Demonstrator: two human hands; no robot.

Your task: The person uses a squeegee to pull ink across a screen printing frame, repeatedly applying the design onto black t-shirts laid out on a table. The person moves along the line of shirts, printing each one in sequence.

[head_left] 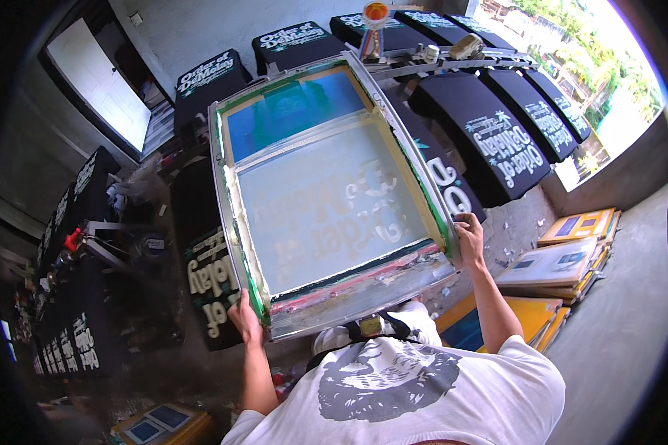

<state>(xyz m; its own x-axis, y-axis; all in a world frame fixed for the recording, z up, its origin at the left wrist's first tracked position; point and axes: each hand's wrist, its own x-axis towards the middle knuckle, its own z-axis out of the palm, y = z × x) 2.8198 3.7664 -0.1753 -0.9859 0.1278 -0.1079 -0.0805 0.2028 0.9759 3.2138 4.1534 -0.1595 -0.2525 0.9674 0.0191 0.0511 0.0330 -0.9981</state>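
Concrete workshop ringed with black printed shirts (211, 282) on pallets. Left hand (245, 317) and right hand (469, 236) each grip a near corner of the printing screen (326, 196) — lifted, tilted over a shirt; lowering it calls for square alignment.

Both hands, left (245, 317) and right (469, 236), grip a printing screen frame (326, 193).
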